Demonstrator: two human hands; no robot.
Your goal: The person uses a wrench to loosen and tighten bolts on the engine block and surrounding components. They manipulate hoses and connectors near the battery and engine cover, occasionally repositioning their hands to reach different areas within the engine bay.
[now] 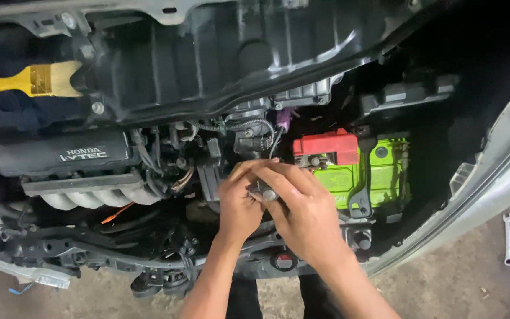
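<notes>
I look down into an open car engine bay. My left hand (238, 204) and my right hand (299, 207) meet over the middle of the bay, fingers pinched together on a small metal part (267, 193) with a round silver end. Most of that part is hidden by my fingers. Just right of my hands sits a green-topped battery (385, 171) with a red terminal cover (326, 146) and a black hold-down bracket (361, 177). Black hoses and wires (255, 133) lie directly behind my hands.
A black engine cover (60, 155) and pale intake manifold (90, 198) fill the left. A yellow-handled paintbrush (28, 81) rests at the top left. The raised hood underside (219, 53) spans the top. A spanner (507, 239) lies on the concrete floor at right.
</notes>
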